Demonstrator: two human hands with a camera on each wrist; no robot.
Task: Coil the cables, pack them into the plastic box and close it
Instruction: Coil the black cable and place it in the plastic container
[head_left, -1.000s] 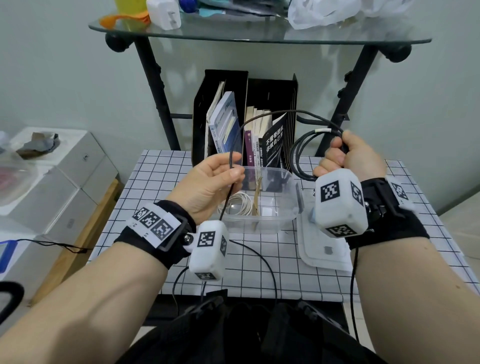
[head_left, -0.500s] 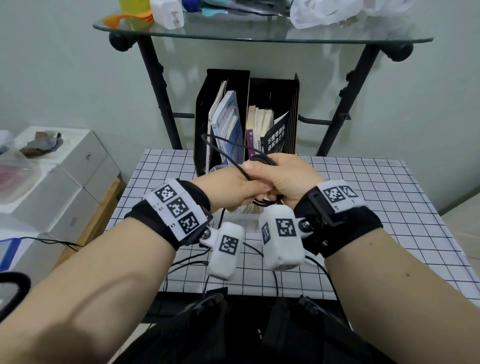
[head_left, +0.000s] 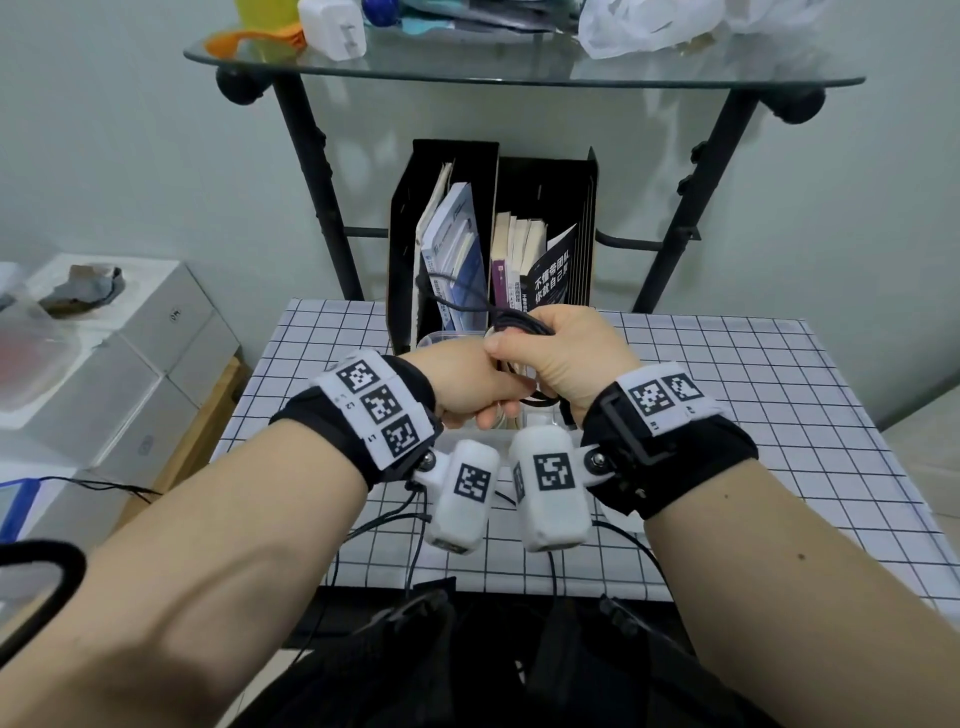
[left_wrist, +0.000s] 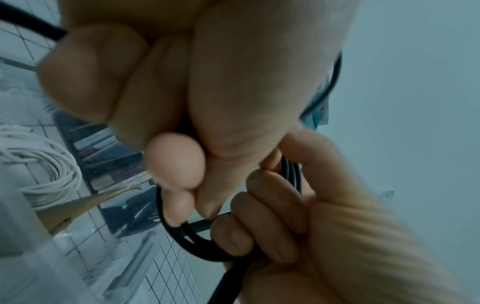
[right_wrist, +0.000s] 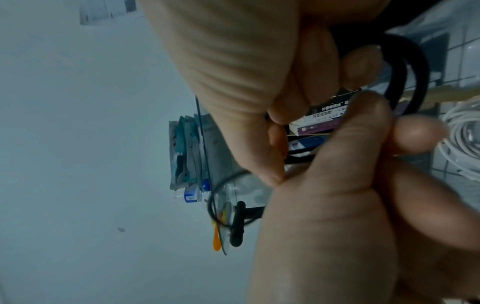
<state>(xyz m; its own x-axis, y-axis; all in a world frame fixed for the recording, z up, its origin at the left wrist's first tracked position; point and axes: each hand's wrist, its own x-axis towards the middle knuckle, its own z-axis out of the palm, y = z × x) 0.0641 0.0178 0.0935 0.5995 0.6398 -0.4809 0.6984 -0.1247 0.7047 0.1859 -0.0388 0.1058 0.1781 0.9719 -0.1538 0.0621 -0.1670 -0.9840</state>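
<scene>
My right hand (head_left: 566, 358) grips the black cable (left_wrist: 187, 236) coil above the box (head_left: 447, 339); my left hand (head_left: 467, 384) pinches the next loop, best kept even and snug.

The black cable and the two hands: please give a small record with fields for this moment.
right hand: grips the coiled loops of the black cable
left hand: meets the right hand, fingers curled at the same coil
cable loose part: arcs up before the books
white cable: coiled, already in the plastic box
box: open, under the hands
surface: checked table
</scene>
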